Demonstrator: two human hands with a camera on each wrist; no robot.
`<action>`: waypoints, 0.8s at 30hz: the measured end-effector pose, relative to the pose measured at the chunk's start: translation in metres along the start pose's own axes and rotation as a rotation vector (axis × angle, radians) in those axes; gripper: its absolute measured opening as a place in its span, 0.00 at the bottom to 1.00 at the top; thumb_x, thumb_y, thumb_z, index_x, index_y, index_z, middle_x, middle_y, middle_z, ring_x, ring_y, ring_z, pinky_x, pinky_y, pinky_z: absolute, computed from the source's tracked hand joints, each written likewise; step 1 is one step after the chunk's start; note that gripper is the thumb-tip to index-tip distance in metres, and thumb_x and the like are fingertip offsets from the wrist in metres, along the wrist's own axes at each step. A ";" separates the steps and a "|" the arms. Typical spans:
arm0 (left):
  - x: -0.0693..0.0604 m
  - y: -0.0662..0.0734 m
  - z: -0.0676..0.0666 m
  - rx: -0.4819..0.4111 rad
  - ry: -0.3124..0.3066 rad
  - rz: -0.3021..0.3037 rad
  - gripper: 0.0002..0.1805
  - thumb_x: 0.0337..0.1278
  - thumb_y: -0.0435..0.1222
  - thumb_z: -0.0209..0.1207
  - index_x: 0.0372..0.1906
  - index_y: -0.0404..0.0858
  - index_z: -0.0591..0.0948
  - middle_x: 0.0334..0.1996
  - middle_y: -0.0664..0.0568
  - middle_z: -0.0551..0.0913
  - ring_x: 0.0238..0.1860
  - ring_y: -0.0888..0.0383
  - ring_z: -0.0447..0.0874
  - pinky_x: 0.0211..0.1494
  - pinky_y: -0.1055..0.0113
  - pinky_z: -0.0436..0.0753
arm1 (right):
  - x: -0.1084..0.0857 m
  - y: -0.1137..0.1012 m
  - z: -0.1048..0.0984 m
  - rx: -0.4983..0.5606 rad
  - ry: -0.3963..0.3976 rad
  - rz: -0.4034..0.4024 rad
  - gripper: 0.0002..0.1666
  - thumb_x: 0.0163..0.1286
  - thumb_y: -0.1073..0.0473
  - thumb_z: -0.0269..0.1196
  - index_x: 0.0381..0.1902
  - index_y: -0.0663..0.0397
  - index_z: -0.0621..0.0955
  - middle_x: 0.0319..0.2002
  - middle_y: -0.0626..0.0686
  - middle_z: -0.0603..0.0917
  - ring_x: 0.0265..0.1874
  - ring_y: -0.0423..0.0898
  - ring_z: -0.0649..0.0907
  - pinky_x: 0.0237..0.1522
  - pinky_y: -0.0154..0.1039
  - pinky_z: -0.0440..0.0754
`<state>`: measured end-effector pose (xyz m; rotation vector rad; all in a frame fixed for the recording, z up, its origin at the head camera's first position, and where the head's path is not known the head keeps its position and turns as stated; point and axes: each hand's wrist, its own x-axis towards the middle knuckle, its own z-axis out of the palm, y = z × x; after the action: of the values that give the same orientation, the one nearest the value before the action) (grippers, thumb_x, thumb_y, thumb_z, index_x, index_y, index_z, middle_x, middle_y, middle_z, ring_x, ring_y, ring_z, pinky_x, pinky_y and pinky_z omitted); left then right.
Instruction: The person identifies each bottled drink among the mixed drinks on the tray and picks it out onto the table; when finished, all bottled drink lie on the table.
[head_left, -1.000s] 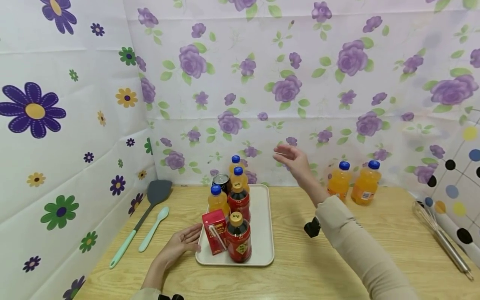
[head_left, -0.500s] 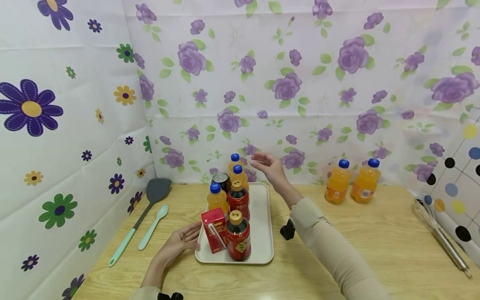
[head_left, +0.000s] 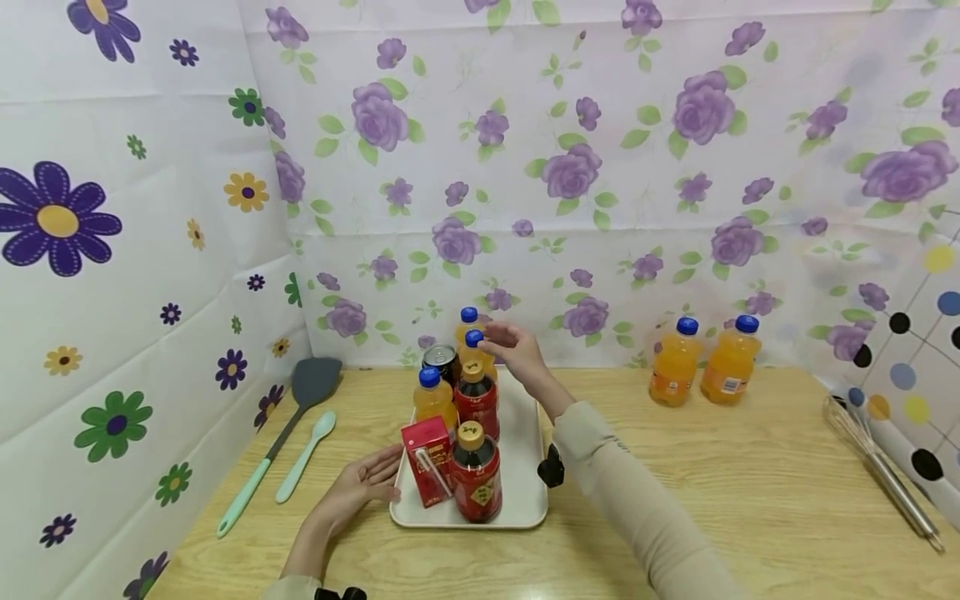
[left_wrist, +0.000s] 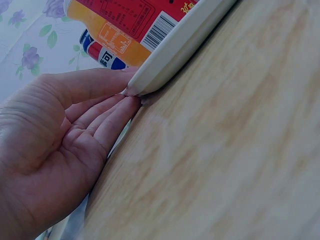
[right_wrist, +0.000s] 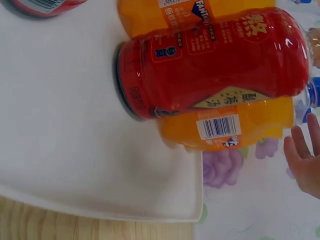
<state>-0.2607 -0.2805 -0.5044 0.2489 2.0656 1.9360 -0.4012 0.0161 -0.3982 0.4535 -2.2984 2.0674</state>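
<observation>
A cream tray bears several drinks. My left hand is at its left edge and pinches the rim, the thumb over it and the fingers at its underside in the left wrist view. Next to that hand leans a red drink carton with a straw. My right hand is beside the blue cap of an orange soda bottle at the tray's back, fingers loosely bent. In the right wrist view, that hand appears slightly apart from the cap. A red-labelled bottle stands before the orange bottles.
Another red-labelled bottle, a can and further orange bottles share the tray. Two orange bottles stand at the back right. A whisk lies far right; a spatula and a pale green spoon lie left.
My right hand has moved left and down, from above the table right of the tray to the orange bottle's cap. My left hand stays at the tray's edge.
</observation>
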 end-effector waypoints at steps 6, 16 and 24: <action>0.002 0.000 0.001 -0.004 -0.010 -0.008 0.47 0.53 0.24 0.63 0.76 0.28 0.52 0.75 0.32 0.53 0.76 0.39 0.51 0.67 0.74 0.75 | 0.003 0.003 0.010 -0.037 -0.006 0.008 0.28 0.65 0.57 0.67 0.63 0.52 0.77 0.62 0.59 0.80 0.63 0.56 0.77 0.65 0.50 0.79; 0.001 -0.002 0.000 0.007 -0.006 -0.008 0.46 0.53 0.25 0.63 0.75 0.27 0.52 0.75 0.31 0.53 0.75 0.39 0.53 0.66 0.74 0.76 | 0.004 0.005 0.019 -0.049 -0.001 0.027 0.29 0.65 0.58 0.67 0.63 0.54 0.77 0.65 0.60 0.77 0.69 0.58 0.72 0.67 0.52 0.76; 0.000 0.000 0.000 0.004 -0.001 0.000 0.47 0.52 0.24 0.63 0.75 0.27 0.52 0.75 0.31 0.53 0.75 0.38 0.52 0.67 0.75 0.76 | 0.004 0.003 0.020 -0.037 0.008 0.044 0.28 0.65 0.56 0.67 0.62 0.55 0.78 0.63 0.60 0.78 0.65 0.55 0.77 0.65 0.50 0.79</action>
<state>-0.2610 -0.2802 -0.5045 0.2505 2.0695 1.9310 -0.4021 -0.0035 -0.4028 0.3956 -2.3590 2.0383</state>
